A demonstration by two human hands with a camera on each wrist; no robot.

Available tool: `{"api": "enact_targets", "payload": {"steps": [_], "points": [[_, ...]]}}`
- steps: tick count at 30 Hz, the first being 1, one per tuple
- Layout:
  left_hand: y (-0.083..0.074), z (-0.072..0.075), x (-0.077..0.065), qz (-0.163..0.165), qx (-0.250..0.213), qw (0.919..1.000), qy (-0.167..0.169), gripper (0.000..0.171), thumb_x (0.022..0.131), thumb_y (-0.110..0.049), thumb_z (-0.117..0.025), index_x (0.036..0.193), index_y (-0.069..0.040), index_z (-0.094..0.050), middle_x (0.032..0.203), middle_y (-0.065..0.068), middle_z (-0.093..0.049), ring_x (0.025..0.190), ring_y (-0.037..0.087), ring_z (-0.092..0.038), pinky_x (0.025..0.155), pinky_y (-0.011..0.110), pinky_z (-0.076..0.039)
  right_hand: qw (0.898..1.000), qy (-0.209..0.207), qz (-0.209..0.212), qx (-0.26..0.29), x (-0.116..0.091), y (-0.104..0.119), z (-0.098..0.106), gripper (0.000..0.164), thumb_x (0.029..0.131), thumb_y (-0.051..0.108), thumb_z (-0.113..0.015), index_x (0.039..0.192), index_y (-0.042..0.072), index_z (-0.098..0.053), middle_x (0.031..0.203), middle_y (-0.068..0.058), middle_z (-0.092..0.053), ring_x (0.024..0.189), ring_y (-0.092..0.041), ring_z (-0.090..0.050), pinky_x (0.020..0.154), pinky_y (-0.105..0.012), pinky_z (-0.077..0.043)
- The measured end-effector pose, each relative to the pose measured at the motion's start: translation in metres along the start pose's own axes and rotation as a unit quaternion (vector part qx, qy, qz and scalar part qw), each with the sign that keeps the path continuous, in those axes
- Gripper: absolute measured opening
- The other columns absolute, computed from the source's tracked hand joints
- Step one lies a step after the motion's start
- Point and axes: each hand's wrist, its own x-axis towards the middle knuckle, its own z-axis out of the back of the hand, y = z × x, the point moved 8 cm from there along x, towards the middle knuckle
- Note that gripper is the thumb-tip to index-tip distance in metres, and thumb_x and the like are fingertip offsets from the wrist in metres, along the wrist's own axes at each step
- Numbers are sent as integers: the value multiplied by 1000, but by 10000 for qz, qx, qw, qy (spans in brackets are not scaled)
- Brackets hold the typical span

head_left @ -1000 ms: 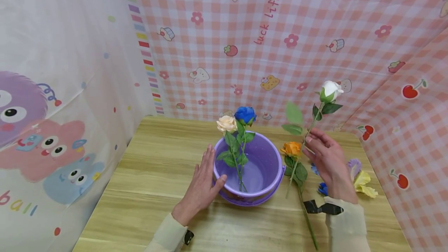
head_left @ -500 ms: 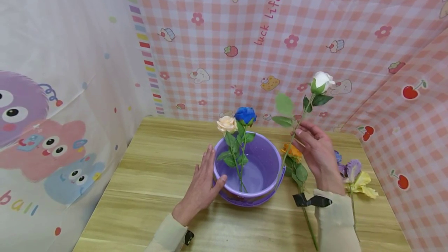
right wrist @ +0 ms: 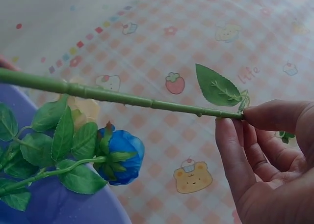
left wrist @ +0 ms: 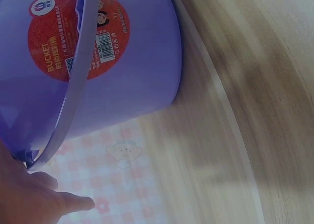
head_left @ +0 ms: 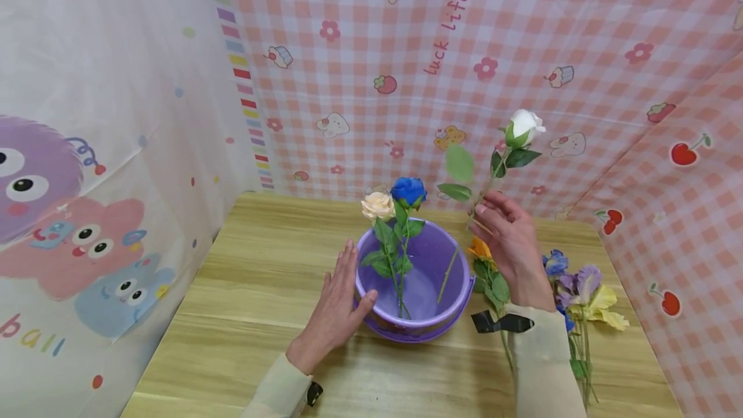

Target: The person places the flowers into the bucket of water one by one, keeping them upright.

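My right hand point(head_left: 511, 244) pinches the stem of a white rose point(head_left: 525, 128) between thumb and fingers. The bloom leans up and right, while the lower stem point(head_left: 447, 276) reaches over the right rim into the purple bucket point(head_left: 420, 324). In the right wrist view the green stem point(right wrist: 152, 104) runs leftward from the fingertips. My left hand point(head_left: 331, 308) rests with straight fingers against the bucket's left side. Inside the bucket stand a cream rose point(head_left: 377, 206) and a blue rose point(head_left: 409, 191). The left wrist view shows the bucket's handle point(left wrist: 81, 71) and red label point(left wrist: 49, 47).
An orange rose point(head_left: 480, 250) lies right of the bucket, partly behind my right hand. Farther right on the wooden table point(head_left: 261, 250) are a purple flower point(head_left: 583, 282), a yellow flower point(head_left: 604, 308) and blue flowers point(head_left: 555, 263). A pink checked cloth point(head_left: 348, 37) hangs behind.
My right hand has moved left and slightly away with the white rose, bringing its stem end from beside the bucket to inside the rim. The left hand has stayed in place.
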Motion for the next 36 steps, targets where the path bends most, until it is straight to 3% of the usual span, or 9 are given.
{"api": "enact_targets", "payload": {"steps": [8,14,18,25,31,33,36], "points": [[0,0,0,23,-27,10000,12,86,106,-50,-47,168,-12,-1,174,7,1,158,36,-10,118,72,-18,9979,-108,-36,-641,7,-11,-8,20,100,-5,-61,112,10,-65,100,1,-65,89,-12,-69,80,-26,-62],[0,0,0,31,-48,10000,32,85,106,-52,-45,168,-12,-1,174,6,2,158,35,-9,117,71,-17,9930,-190,-98,-1160,8,-25,-10,22,99,-5,-62,119,3,-58,101,2,-63,92,-12,-69,86,-29,-62],[0,-1,0,53,-41,10000,73,86,106,-52,-44,168,-13,0,174,5,4,158,33,-8,118,70,-16,9845,-202,-86,-1739,9,-35,-10,26,98,-4,-64,123,-4,-56,102,-1,-62,92,-11,-70,88,-28,-61],[0,0,0,60,-79,9999,90,86,106,-51,-45,167,-12,0,174,5,4,158,36,-10,118,70,-15,9607,-115,-59,-2774,7,-46,-12,33,96,-2,-67,126,-13,-58,101,-5,-64,85,-7,-71,87,-27,-61],[0,0,0,59,-41,9999,99,85,106,-51,-44,167,-12,0,174,8,2,158,35,-9,118,70,-16,9265,-6,105,-3763,4,-52,-17,27,94,1,-69,118,-10,-65,102,-17,-69,81,-9,-68,75,-20,-59],[0,0,0,59,-30,9999,93,85,106,-51,-44,167,-13,1,174,9,1,158,34,-8,118,70,-16,9184,73,121,-3954,4,-55,-20,27,93,2,-69,117,-10,-65,101,-19,-69,79,-10,-68,72,-20,-58],[0,0,0,74,-38,9999,95,85,106,-51,-44,167,-13,1,174,10,0,158,32,-7,118,70,-15,8986,155,179,-4381,3,-59,-25,25,90,2,-70,114,-8,-68,97,-18,-71,76,-11,-67,71,-20,-56]]}}
